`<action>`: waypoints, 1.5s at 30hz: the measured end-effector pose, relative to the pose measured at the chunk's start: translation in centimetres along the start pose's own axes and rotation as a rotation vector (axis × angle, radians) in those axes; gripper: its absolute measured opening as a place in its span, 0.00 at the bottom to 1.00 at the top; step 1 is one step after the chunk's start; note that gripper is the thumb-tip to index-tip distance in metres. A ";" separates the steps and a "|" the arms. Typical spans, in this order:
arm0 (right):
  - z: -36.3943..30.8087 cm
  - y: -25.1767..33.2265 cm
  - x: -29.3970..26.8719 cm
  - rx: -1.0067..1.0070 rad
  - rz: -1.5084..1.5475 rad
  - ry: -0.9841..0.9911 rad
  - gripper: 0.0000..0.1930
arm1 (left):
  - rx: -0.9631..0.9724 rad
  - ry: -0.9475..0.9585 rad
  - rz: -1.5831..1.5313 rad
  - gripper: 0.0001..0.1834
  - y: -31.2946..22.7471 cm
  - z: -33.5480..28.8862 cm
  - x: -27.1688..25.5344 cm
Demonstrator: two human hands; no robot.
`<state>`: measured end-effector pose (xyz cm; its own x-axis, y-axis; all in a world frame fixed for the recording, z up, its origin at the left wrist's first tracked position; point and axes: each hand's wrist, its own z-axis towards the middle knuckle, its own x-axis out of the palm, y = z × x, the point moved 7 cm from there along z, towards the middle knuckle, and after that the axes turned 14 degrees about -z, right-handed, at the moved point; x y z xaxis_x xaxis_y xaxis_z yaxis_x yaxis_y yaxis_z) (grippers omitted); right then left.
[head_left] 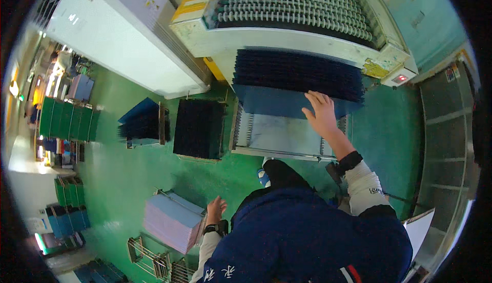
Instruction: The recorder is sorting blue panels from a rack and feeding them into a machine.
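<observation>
Under the right hand, fingers spread flat, lies the front dark blue panel of a row racked at the machine's outfeed. Left hand hangs loose, gripping nothing, beside a pale panel stack. Yellow label and red-lit box sit on the machine's right corner.

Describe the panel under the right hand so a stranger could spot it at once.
Start at the big white conveyor machine. A rack below its outlet holds dark blue upright panels. The front blue panel under the right hand shows its whole flat face; the others show only edges.
</observation>
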<state>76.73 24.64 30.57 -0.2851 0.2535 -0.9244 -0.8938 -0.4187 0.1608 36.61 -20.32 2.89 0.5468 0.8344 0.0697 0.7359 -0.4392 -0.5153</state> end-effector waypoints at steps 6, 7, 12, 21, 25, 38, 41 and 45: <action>0.0 0.5 -0.2 -0.007 -0.032 0.025 0.24 | -0.004 0.067 -0.018 0.18 1.3 -1.7 1.7; 0.5 0.5 -0.1 -0.016 -0.032 0.024 0.24 | -0.016 0.077 -0.007 0.17 1.7 -1.8 1.7; 4.2 1.3 1.7 -0.078 -0.124 0.079 0.13 | -0.048 0.067 0.042 0.18 3.5 -1.4 0.3; 5.0 1.3 7.4 -0.170 -0.108 0.380 0.07 | -0.032 0.100 -0.053 0.20 1.0 -0.9 5.7; 6.3 1.5 7.1 -0.189 -0.043 0.425 0.07 | -0.003 0.120 -0.035 0.20 -1.6 -0.3 8.4; 14.6 -1.9 -13.3 -0.152 0.067 0.157 0.14 | 0.011 0.095 -0.034 0.18 -2.8 1.2 9.3; 16.1 -9.0 -14.7 -0.055 0.243 0.042 0.12 | -0.013 0.101 -0.074 0.19 -3.6 0.9 10.7; 16.5 -18.1 -12.1 0.400 0.851 -0.025 0.09 | 0.019 0.038 0.005 0.19 -5.6 0.5 11.8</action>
<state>90.66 43.54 44.54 -0.9004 0.0205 -0.4345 -0.4328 -0.1425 0.8902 38.74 -7.87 6.13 0.5651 0.8190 0.0991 0.7259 -0.4365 -0.5315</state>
